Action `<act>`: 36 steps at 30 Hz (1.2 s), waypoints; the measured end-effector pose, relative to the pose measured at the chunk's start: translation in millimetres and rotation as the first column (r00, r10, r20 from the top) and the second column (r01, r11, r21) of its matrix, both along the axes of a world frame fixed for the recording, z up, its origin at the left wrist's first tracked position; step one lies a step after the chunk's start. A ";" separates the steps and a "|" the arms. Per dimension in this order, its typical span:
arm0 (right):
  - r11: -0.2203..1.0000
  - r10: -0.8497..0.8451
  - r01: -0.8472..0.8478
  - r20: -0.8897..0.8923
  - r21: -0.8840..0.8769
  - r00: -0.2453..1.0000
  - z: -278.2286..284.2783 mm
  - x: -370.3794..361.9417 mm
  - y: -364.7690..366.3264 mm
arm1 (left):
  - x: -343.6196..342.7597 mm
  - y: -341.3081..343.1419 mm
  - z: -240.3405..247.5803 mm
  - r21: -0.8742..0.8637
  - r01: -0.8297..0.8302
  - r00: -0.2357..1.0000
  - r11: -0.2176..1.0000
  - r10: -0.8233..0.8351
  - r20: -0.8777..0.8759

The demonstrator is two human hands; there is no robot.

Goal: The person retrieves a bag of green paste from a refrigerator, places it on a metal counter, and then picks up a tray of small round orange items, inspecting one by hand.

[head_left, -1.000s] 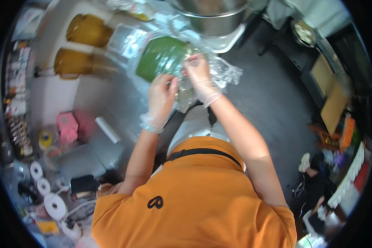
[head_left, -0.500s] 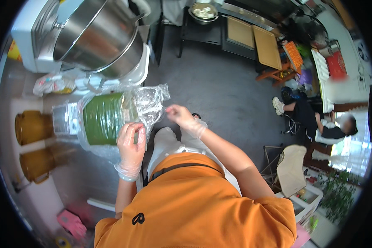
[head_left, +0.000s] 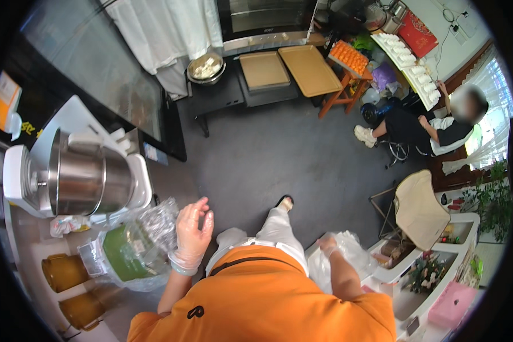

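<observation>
My left hand [head_left: 192, 235], in a clear disposable glove, is raised beside the work surface. Its fingers are loosely bent and apart, with nothing in them. Below and left of it lies a green block [head_left: 123, 253] under clear plastic wrap [head_left: 158, 227], which is crumpled at the end nearest this hand. On my other side, my right hand [head_left: 327, 244] is at the upper edge of a thin white plastic bag [head_left: 350, 257]. Its fingers look curled on the bag, though they are small and blurred. Whether anything else is in that hand is hidden.
A mixer with a steel bowl [head_left: 88, 176] stands beyond the block, and amber containers [head_left: 65, 272] line the wall. Trays [head_left: 308, 69] rest on a black table ahead. A person [head_left: 439, 131] sits at right, near a beige folding chair [head_left: 414, 208] and white shelving [head_left: 467, 225].
The view has swung right and up. My right hand has moved away from the wrapped block to the white bag, now in view. My left hand has lifted off the block's near side.
</observation>
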State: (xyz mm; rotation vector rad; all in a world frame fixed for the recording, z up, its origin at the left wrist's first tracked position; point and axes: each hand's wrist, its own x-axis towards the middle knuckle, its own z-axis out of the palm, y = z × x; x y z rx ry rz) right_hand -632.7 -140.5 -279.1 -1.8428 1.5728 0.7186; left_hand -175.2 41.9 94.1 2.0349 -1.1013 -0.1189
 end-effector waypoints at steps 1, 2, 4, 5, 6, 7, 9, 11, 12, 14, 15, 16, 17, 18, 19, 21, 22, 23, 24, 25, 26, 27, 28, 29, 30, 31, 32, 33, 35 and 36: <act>0.919 -0.393 0.380 0.152 0.110 0.907 28.0 2.7 -3.7 | -9.8 -28.1 4.1 0.028 0.044 0.998 0.999 -0.046 0.050; 0.869 -0.493 0.487 0.212 0.082 0.844 39.6 -5.8 -6.2 | -20.3 -60.1 6.9 0.059 0.092 0.995 0.994 -0.094 0.040; 0.831 -0.538 0.555 0.306 0.036 0.786 44.0 -12.2 -24.5 | -40.2 -119.0 12.7 0.038 0.190 0.977 0.981 -0.193 0.089; 0.796 -0.572 0.604 0.347 0.018 0.743 27.8 -21.9 -27.0 | -50.5 -151.7 16.9 0.021 0.271 0.957 0.962 -0.272 0.102; 0.767 -0.590 0.641 0.393 0.002 0.705 24.1 -22.7 -37.3 | -61.7 -180.4 22.5 0.021 0.326 0.940 0.945 -0.327 0.101; 0.774 -0.600 0.634 0.330 0.008 0.729 19.2 -20.9 -48.3 | -71.7 -206.6 26.9 0.032 0.372 0.921 0.928 -0.374 0.106; 0.687 -0.676 0.724 0.426 0.069 0.601 10.2 -18.4 -68.9 | -92.4 -255.4 30.2 0.047 0.455 0.882 0.889 -0.457 0.111; 0.625 -0.728 0.770 0.454 0.130 0.514 3.5 -13.7 -95.1 | -107.3 -294.8 31.6 0.059 0.521 0.842 0.851 -0.524 0.125; 0.617 -0.727 0.778 0.460 0.114 0.510 4.1 -13.6 -105.6 | -112.7 -309.6 29.0 0.070 0.541 0.830 0.838 -0.546 0.118; 0.604 -0.726 0.792 0.472 0.088 0.501 10.0 -3.1 -126.1 | -117.5 -337.2 19.4 0.099 0.577 0.804 0.811 -0.585 0.105; 0.598 -0.725 0.797 0.477 0.081 0.496 13.9 0.6 -137.4 | -119.5 -350.8 17.5 0.114 0.581 0.801 0.806 -0.591 0.096; 0.593 -0.725 0.802 0.482 0.075 0.491 17.8 5.4 -148.5 | -119.6 -364.1 16.2 0.128 0.586 0.795 0.800 -0.598 0.100; 0.586 -0.726 0.807 0.486 0.067 0.487 22.0 10.2 -159.9 | -118.6 -377.4 14.4 0.141 0.592 0.789 0.794 -0.606 0.101; 0.585 -0.715 0.808 0.514 0.067 0.474 31.3 17.4 -172.8 | -117.0 -389.9 11.3 0.154 0.596 0.784 0.788 -0.612 0.098; 0.584 -0.702 0.809 0.543 0.069 0.460 39.6 27.2 -188.4 | -112.4 -403.2 7.7 0.131 0.621 0.766 0.773 -0.634 0.104; 0.582 -0.683 0.809 0.589 0.080 0.433 46.2 35.9 -224.2 | -102.7 -434.5 -0.6 0.075 0.681 0.720 0.728 -0.685 0.107; 0.585 -0.674 0.805 0.610 0.095 0.417 45.0 40.0 -243.2 | -99.6 -451.3 -3.6 0.058 0.687 0.717 0.725 -0.688 0.110; 0.588 -0.664 0.801 0.631 0.111 0.400 43.6 45.8 -263.9 | -95.8 -469.7 -6.9 0.043 0.692 0.713 0.721 -0.691 0.115; 0.608 -0.652 0.788 0.626 0.094 0.429 52.0 56.6 -288.3 | -90.4 -487.5 -9.5 0.027 0.690 0.716 0.723 -0.688 0.122; 0.628 -0.639 0.774 0.619 0.077 0.457 60.8 67.9 -312.3 | -84.1 -506.1 -14.0 -0.026 0.693 0.715 0.720 -0.682 0.153; 0.647 -0.623 0.761 0.610 0.052 0.489 72.3 75.9 -337.6 | -77.8 -525.5 -19.9 -0.033 0.701 0.708 0.712 -0.689 0.157; 0.663 -0.593 0.749 0.619 0.012 0.515 81.0 83.9 -363.3 | -70.5 -545.5 -23.7 -0.041 0.707 0.701 0.706 -0.693 0.165; 0.678 -0.561 0.734 0.625 -0.028 0.543 89.8 92.5 -388.3 | -63.2 -565.7 -25.7 -0.049 0.713 0.696 0.700 -0.697 0.173; 0.691 -0.532 0.720 0.629 -0.065 0.567 96.6 99.0 -409.2 | -55.1 -586.8 -23.7 -0.052 0.726 0.683 0.686 -0.711 0.168; 0.678 -0.531 0.732 0.643 -0.068 0.552 100.8 102.9 -428.6 | -46.7 -608.4 -21.6 -0.054 0.738 0.671 0.673 -0.723 0.162; 0.667 -0.530 0.742 0.656 -0.070 0.537 104.4 106.0 -448.0 | -38.9 -629.5 -19.6 -0.057 0.750 0.659 0.659 -0.736 0.156; 0.653 -0.527 0.755 0.677 -0.066 0.515 110.9 115.2 -468.9 | -30.6 -650.1 -17.0 -0.074 0.752 0.658 0.655 -0.738 0.153; 0.663 -0.494 0.738 0.668 -0.126 0.557 117.5 122.8 -491.7 | -22.9 -670.5 -14.5 -0.091 0.754 0.656 0.650 -0.740 0.150; 0.678 -0.438 0.697 0.633 -0.234 0.638 135.7 136.0 -534.6 | -9.1 -711.0 -11.5 -0.098 0.763 0.645 0.638 -0.745 0.171; 0.683 -0.405 0.688 0.658 -0.243 0.635 145.7 144.7 -550.3 | -0.6 -730.7 -12.9 -0.081 0.768 0.637 0.635 -0.748 0.184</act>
